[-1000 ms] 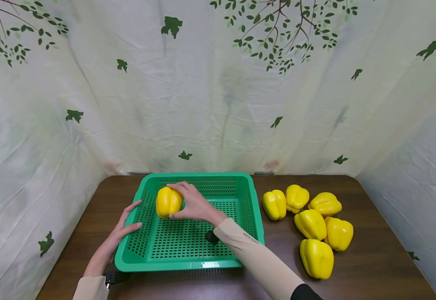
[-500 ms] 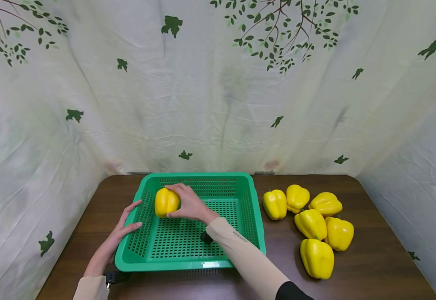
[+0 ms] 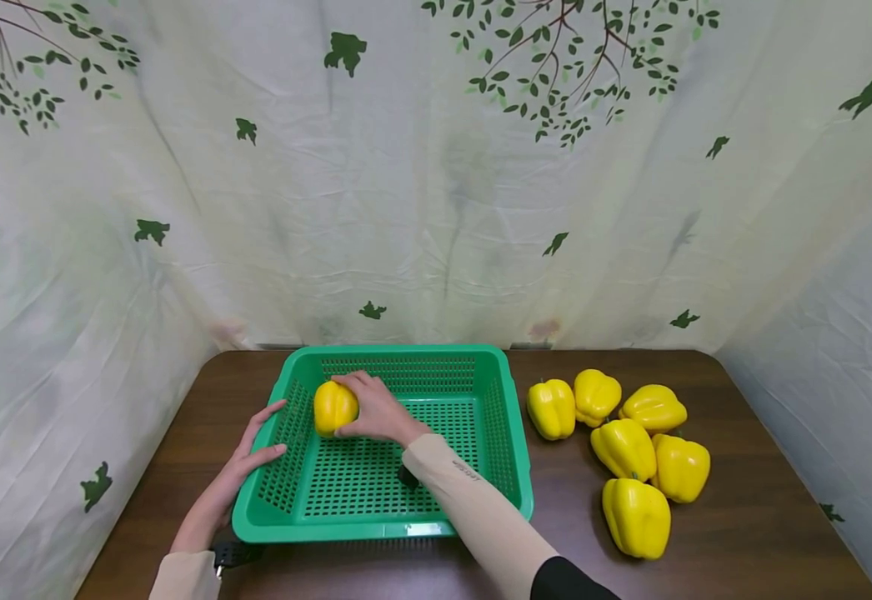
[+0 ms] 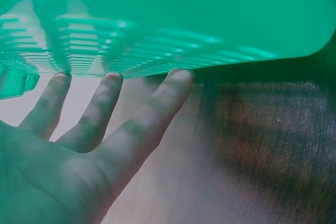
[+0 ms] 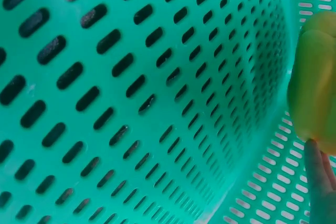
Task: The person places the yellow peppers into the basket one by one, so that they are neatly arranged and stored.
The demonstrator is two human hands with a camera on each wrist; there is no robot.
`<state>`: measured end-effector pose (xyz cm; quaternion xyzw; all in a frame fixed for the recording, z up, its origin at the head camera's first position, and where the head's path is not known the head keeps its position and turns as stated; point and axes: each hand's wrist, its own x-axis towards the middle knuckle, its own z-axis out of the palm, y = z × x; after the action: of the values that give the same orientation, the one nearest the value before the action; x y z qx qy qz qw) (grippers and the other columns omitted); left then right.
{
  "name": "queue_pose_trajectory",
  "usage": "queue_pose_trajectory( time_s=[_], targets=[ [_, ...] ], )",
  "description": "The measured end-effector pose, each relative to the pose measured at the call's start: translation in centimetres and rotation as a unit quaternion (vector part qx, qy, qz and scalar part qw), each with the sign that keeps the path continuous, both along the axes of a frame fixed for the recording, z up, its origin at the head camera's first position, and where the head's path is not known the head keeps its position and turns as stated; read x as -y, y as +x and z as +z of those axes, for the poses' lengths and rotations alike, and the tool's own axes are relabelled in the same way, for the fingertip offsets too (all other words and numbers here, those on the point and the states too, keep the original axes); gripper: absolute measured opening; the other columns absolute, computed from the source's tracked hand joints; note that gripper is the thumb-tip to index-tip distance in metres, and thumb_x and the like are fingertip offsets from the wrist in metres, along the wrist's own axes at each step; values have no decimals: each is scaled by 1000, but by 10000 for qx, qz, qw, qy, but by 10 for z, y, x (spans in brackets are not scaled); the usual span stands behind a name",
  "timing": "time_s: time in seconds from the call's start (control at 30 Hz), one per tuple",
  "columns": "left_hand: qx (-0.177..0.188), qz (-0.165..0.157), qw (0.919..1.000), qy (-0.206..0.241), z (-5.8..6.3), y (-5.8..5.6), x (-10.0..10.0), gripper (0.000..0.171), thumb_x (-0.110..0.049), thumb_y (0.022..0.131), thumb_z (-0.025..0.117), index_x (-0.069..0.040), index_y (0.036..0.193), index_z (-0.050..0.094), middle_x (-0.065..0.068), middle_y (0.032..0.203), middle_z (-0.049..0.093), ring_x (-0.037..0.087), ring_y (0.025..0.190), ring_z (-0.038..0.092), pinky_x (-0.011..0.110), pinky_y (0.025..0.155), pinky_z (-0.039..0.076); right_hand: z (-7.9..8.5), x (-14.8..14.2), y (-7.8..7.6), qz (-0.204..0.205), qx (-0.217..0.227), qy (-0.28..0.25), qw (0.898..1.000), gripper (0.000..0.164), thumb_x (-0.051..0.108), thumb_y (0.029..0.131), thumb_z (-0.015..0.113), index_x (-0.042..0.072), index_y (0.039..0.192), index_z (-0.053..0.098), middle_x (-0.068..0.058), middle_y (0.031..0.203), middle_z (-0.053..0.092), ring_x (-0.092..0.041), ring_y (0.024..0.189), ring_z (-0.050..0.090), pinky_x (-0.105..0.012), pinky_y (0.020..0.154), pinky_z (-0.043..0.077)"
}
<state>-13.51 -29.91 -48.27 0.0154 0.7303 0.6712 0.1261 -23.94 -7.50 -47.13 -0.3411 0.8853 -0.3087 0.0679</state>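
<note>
My right hand [image 3: 382, 412] grips a yellow bell pepper [image 3: 333, 408] inside the left part of a green plastic basket [image 3: 346, 532], near its left wall. Fingers and thumb wrap the pepper's right side. Part of the same bell pepper [image 5: 314, 85] shows at the right edge of the right wrist view, low over the slotted floor. On the basket's left side, my left hand [image 3: 235, 471] rests with fingers extended, its thumb at the rim. The left wrist view has the straight fingers [image 4: 149, 116] reaching up to the outside of the basket wall.
Several yellow bell peppers [image 3: 622, 450] lie grouped on the brown wooden table [image 3: 751, 517] right of the basket. A pale curtain [image 3: 436, 208] with printed leaves encloses the back and sides. The table's far edge runs just behind the basket.
My right hand has moved slightly left and lower into the basket with the bell pepper, and the forearm has shifted left. My left hand and the other peppers have stayed in place.
</note>
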Motion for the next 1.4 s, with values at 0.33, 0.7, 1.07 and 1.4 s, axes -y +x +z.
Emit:
queue_pose_trajectory(
  time_s=[0.33, 0.7, 1.07, 1.4],
  targets=[
    [-72, -43, 9999, 65, -1, 0, 1, 59, -19, 100, 42, -31, 149, 12, 20, 150, 3, 50, 120, 32, 53, 84, 48, -3, 2, 0, -108, -65, 188, 9997, 79, 27, 77, 81, 15, 144, 42, -4, 133, 46, -19, 111, 45, -28, 87, 41],
    [-15, -41, 9999, 109, -1, -1, 0, 59, -20, 100, 42, -32, 149, 11, 21, 150, 2, 50, 120, 33, 54, 83, 48, -7, 4, 0, -170, 24, 270, 9995, 84, 28, 75, 83, 17, 146, 39, -3, 137, 43, -19, 115, 44, -30, 90, 43],
    [-51, -29, 9999, 96, 0, 0, 1, 58, -19, 100, 41, -31, 149, 12, 20, 150, 2, 52, 122, 30, 55, 84, 48, -8, 1, 0, -220, 146, 261, 9993, 82, 29, 75, 83, 17, 144, 41, -3, 133, 46, -18, 110, 47, -29, 86, 44],
    [155, 83, 9998, 23, 0, -1, 0, 58, -23, 99, 43, -32, 148, 13, 21, 151, 0, 52, 122, 31, 54, 82, 49, -10, 5, 0, -212, 26, 248, 9995, 83, 31, 75, 83, 15, 145, 40, -3, 133, 46, -18, 109, 47, -28, 86, 44]
  ],
)
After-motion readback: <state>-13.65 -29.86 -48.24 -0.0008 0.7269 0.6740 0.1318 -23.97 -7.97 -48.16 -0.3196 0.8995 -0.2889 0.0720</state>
